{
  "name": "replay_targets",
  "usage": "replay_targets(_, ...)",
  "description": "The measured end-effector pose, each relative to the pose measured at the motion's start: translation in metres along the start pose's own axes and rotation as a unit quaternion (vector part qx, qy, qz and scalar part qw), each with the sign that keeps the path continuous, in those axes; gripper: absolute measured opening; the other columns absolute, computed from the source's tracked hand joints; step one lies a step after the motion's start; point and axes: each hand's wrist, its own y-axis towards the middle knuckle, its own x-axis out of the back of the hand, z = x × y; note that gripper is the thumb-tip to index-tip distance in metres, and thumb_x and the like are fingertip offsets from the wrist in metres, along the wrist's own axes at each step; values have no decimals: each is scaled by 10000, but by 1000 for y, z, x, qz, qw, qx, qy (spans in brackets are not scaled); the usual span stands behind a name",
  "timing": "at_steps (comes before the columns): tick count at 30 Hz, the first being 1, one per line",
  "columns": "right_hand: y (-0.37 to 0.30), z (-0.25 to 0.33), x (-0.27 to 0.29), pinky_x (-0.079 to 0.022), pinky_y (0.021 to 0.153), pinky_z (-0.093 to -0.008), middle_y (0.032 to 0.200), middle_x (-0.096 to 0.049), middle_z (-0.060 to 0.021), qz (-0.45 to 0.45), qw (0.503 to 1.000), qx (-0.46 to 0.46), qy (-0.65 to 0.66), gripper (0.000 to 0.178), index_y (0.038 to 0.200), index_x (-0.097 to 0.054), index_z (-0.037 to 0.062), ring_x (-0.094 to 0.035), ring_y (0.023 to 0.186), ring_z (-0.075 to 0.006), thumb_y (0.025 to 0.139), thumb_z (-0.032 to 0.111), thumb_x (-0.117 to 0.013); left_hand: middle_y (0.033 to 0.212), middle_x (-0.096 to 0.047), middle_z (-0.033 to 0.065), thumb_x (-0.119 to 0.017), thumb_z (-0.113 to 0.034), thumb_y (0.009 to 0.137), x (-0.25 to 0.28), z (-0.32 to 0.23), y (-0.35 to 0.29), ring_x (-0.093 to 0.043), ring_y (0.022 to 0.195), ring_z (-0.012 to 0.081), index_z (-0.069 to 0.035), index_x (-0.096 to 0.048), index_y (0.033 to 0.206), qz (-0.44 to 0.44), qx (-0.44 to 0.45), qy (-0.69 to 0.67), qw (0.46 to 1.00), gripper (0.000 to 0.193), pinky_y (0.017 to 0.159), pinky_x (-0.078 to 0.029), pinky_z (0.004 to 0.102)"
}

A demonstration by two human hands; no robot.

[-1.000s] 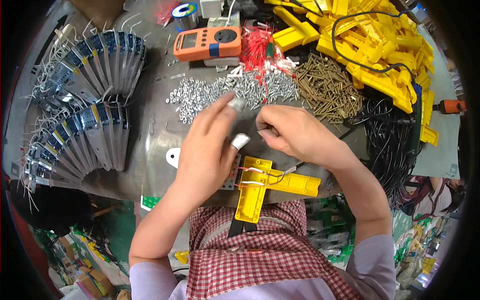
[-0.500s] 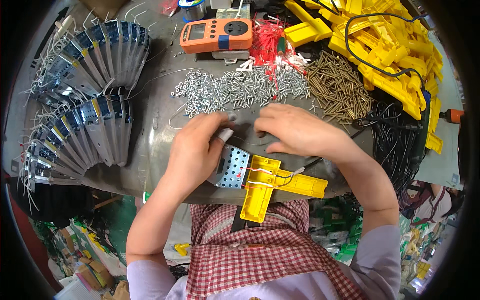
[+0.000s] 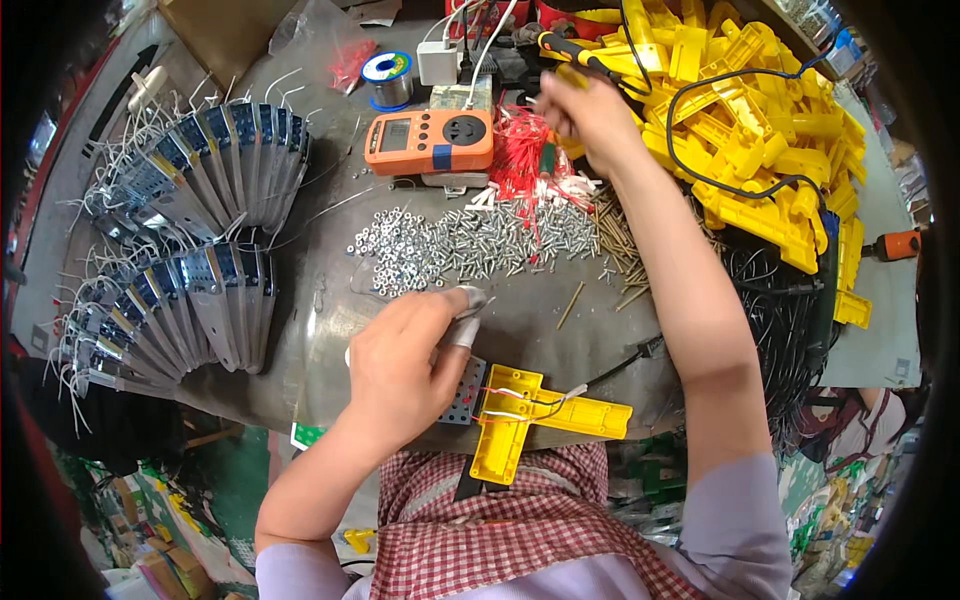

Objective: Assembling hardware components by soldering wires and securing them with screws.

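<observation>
My left hand (image 3: 405,365) pinches something thin, too small to name, with covered thumb and fingertip. It is over a perforated metal plate (image 3: 463,392) at the table's front edge. Beside the plate lies an open yellow plastic housing half (image 3: 505,425), with red, white and black wires across it and a black cable (image 3: 615,368) leading off. My right hand (image 3: 592,120) reaches to the back, fingers curled around a yellowish bit that I cannot make out. Just beyond it is a yellow-and-black tool handle (image 3: 575,50); a yellow housing pile (image 3: 750,130) lies to its right.
Nuts (image 3: 400,250), silver screws (image 3: 500,240) and brass-coloured screws (image 3: 620,235) lie mid-table. Behind them are an orange multimeter (image 3: 430,140), red-and-white wires (image 3: 520,150) and a solder spool (image 3: 388,80). Metal plates with wires (image 3: 215,300) stand fanned at left. Black cables (image 3: 770,330) lie at right.
My right hand has gone from near the front plate to the back, beside the yellow pile. My left hand stays by the plate, fingertips together. The view has shifted, showing more of the table's back.
</observation>
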Motion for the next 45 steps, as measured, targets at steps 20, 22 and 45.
replay_targets(20,-152,36,-1,-312,535,-173,738,-532,47,-58,982,-18,180,286,875,-575,81,-404,603,-6,907,365,-583,766,-486,47,-725,-46,650,5,-7,-8,-465,737,226,-64,-658,812,117,-22,-131,984,177,647,-386,330)
replay_targets(22,-153,33,-6,-309,538,-168,736,-527,52,-45,984,-5,171,284,897,-578,77,-406,605,-4,911,361,-580,766,-484,47,-725,-39,645,4,-8,-11,-465,738,227,-64,-658,813,114,-19,-124,986,183,643,-387,329)
replay_targets(45,-155,29,-10,-256,502,-175,693,-482,69,-69,984,-6,164,290,895,-582,73,-334,561,3,925,360,-560,812,-528,80,-672,-7,593,1,-14,-18,-480,743,262,-38,-583,824,94,-29,-92,991,250,646,-413,346)
